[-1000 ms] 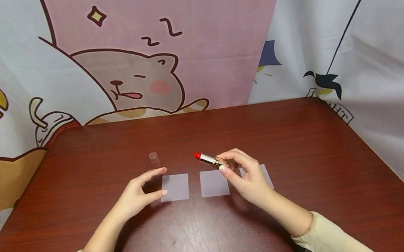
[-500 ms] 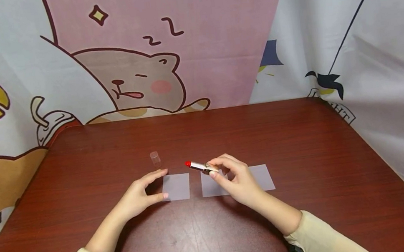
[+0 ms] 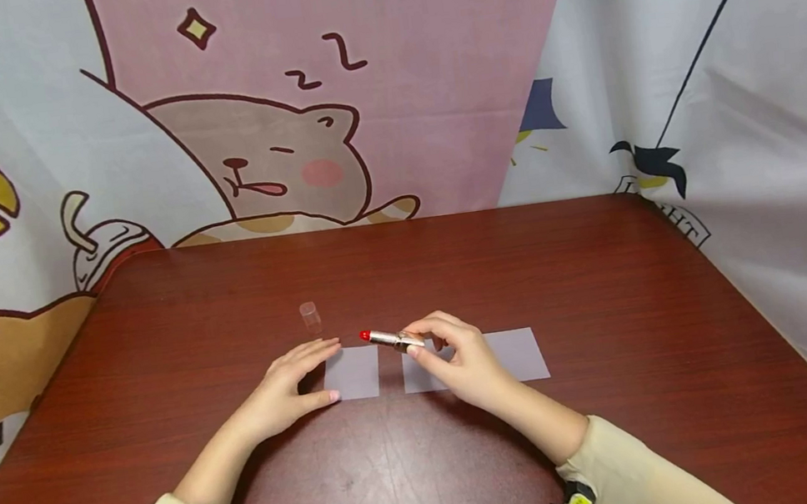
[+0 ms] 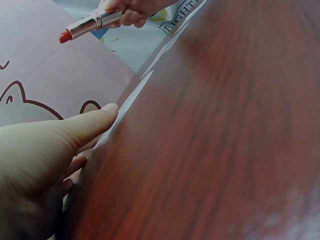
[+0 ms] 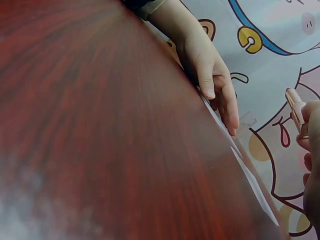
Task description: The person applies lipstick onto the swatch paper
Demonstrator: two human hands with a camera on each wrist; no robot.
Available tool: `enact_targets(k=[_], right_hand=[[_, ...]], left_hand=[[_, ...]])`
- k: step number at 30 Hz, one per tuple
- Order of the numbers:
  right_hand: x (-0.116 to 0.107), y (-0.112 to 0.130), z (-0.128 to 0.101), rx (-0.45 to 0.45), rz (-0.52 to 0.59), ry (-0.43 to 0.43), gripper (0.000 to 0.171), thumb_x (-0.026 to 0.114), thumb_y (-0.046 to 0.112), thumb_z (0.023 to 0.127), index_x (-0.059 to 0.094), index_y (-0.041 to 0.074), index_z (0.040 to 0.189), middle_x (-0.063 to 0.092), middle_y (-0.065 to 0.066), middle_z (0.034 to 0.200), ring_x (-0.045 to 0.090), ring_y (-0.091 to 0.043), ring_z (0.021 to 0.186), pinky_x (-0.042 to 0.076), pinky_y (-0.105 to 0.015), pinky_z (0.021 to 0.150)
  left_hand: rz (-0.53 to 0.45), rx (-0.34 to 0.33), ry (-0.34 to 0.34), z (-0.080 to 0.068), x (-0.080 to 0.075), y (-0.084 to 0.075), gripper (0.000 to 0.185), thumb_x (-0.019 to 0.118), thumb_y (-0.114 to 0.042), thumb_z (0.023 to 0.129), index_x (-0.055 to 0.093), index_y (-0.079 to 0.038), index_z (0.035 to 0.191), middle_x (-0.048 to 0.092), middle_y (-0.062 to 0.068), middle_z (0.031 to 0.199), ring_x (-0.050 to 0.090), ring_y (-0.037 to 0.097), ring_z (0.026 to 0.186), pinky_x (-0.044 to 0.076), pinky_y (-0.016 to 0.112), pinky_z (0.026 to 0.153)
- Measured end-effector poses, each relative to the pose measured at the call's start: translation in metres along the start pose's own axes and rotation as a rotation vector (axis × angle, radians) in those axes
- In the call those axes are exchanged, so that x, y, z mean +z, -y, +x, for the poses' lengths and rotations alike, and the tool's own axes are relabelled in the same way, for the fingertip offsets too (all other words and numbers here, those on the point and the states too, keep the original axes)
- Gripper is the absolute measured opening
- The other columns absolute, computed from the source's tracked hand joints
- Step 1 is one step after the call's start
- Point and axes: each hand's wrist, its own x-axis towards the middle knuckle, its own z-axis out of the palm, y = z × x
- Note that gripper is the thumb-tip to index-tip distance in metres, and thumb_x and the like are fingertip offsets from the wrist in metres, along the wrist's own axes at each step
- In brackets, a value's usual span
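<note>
My right hand (image 3: pixel 421 346) pinches an open gold lipstick (image 3: pixel 390 338) by its base. Its red tip points left, just above the gap between the left sheet (image 3: pixel 354 373) and the middle sheet (image 3: pixel 419 379). These translucent paper squares lie in a row with a third one (image 3: pixel 518 354). My left hand (image 3: pixel 297 382) rests with straight fingers at the left sheet's left edge, thumb on its near corner. The left wrist view has the lipstick (image 4: pixel 88 24) raised above the sheet's edge (image 4: pixel 127 106). From the right wrist, the lipstick (image 5: pixel 295 107) appears beside my left hand (image 5: pixel 214 75).
A small clear cap (image 3: pixel 310 316) stands upright on the red-brown table (image 3: pixel 415 469), behind my left hand. Cartoon-printed cloth (image 3: pixel 244 120) hangs close behind the table and along its right side. Both wrists wear cameras near the front edge.
My right hand has carried the lipstick left and lower, uncovering the right sheet. My left hand has slid slightly right onto the left sheet's edge.
</note>
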Motion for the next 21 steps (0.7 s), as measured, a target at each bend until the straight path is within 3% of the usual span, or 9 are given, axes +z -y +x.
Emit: enact_targets(k=[7,11,21], right_hand=[[0.012,-0.03,0.0,0.006,-0.022,0.039,0.019,0.071,0.008,0.087,0.069,0.013,0.105,0.064,0.005,0.094,0.053,-0.024,0.078,0.041,-0.028,0.066],[0.013,-0.035,0.002,-0.009,-0.039,0.059,0.018,0.07,0.015,0.088,0.069,0.018,0.106,0.063,0.011,0.096,0.053,-0.02,0.079,0.041,-0.028,0.065],[0.018,-0.036,0.006,-0.043,-0.127,0.072,0.019,0.071,0.018,0.086,0.07,0.016,0.104,0.062,0.013,0.094,0.053,-0.02,0.076,0.042,-0.027,0.064]], left_hand=[[0.041,0.003,-0.006,-0.002,0.001,-0.003,0.059,0.076,-0.018,0.082,0.054,-0.003,0.134,0.049,0.013,0.14,0.037,0.038,0.132,0.024,0.065,0.098],[0.054,-0.006,-0.004,-0.001,0.002,-0.004,0.056,0.075,-0.018,0.083,0.055,-0.003,0.133,0.05,0.012,0.139,0.037,0.037,0.132,0.025,0.065,0.098],[0.073,-0.021,0.0,-0.001,0.002,-0.005,0.054,0.074,-0.02,0.084,0.056,-0.002,0.132,0.05,0.011,0.139,0.037,0.036,0.132,0.026,0.064,0.099]])
